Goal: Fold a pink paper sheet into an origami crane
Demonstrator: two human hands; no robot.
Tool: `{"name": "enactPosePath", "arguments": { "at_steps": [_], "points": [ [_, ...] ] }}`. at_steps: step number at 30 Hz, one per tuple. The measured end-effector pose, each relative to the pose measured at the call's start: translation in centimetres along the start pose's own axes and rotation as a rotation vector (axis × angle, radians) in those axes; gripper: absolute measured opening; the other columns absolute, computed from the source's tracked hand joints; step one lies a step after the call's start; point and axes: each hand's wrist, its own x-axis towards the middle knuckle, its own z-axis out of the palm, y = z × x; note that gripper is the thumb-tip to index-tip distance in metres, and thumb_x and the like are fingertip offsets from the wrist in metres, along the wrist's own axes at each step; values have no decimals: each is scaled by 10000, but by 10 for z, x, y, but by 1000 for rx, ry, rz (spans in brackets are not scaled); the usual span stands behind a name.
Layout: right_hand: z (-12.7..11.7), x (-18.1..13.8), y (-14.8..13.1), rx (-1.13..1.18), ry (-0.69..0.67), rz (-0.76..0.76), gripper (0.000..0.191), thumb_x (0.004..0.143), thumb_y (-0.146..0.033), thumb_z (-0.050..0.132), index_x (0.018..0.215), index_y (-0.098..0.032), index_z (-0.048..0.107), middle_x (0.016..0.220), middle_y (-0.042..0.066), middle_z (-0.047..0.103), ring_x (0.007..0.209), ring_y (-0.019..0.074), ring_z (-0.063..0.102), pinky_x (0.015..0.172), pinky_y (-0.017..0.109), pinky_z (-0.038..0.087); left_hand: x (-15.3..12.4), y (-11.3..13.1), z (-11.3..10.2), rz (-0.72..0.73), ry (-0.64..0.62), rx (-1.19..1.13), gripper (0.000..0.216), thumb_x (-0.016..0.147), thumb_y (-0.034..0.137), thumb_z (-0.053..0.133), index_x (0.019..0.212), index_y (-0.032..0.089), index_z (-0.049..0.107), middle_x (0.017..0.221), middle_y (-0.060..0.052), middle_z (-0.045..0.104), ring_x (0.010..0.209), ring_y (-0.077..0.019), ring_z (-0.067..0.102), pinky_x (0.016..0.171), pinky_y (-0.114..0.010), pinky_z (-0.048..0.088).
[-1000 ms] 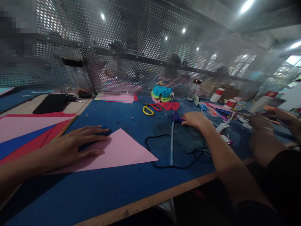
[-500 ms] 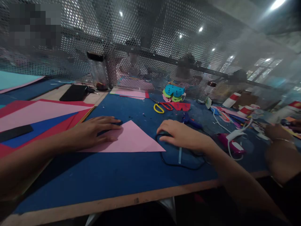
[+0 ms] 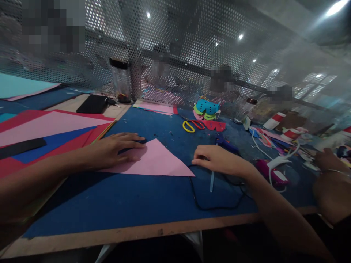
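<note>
My left hand [image 3: 124, 149] lies with stretched fingers on a pink paper triangle [image 3: 159, 160], pressing flat on its left side. The triangle rests on the blue tabletop with its peak pointing away from me. To its right, my right hand [image 3: 216, 157] is curled, thumb and fingers closed at the black cord [image 3: 216, 209], which comes out from under the fingers and loops toward me. Just beyond that hand sits a blue glue gun [image 3: 227, 143]. A clear glue stick [image 3: 212, 181] shows below the hand. The inside of the curled fingers is hidden.
Colored sheets [image 3: 68, 124] are stacked at left with a black strip on top. Scissors [image 3: 188, 126], red cut paper [image 3: 215, 125] and blue and green paper masks [image 3: 207, 106] lie farther back. A magenta device [image 3: 271, 172] and a co-worker's arm [image 3: 330, 190] are at right.
My right hand has shifted slightly right, away from the triangle's corner, and its fingers have closed. The cord's loop has moved toward me. My left hand stays on the pink paper.
</note>
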Motion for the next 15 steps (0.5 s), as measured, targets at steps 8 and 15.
{"name": "enactPosePath", "arguments": {
  "at_steps": [8,15],
  "points": [
    [27,23,-32,7,51,-297,413,958,-512,648,1230,-203,623,1247,91,639,1156,244,566,1002,395,431,-1,-3,6,47,79,20,400,984,514,584,1341,360,681,1512,-20,581,1409,-317,498,1176,-518,387],
    [40,36,-29,-72,79,-297,311,995,-410,625,1216,-191,638,1230,107,639,1128,241,580,971,395,447,-1,-5,6,38,108,25,374,1004,409,559,1344,305,673,1507,-35,585,1434,-299,478,1190,-517,371]
  ]
}}
